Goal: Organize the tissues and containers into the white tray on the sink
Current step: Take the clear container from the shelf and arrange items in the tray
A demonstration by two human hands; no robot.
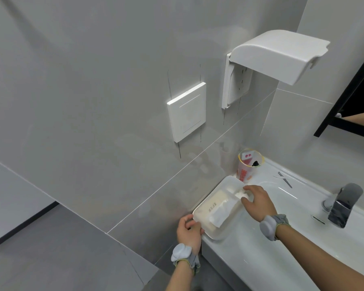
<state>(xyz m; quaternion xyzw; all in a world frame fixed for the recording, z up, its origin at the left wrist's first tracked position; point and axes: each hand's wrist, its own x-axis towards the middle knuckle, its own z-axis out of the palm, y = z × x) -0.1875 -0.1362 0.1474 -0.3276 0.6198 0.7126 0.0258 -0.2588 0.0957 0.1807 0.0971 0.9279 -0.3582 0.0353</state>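
Your left hand (189,229) gripped white tray (219,234) at 7 o'clock corner on sink (282,238); right hand (257,201) pinched white tissue (241,194) inside, beside tissue pack (213,208). Next, probably: release, fetch cup (247,166) at 1 o'clock.

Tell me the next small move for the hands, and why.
Probably let the right hand release the small white item and reach for the cup. The tissue pack already lies in the white tray, steadied by the left hand, while the cup stands outside.
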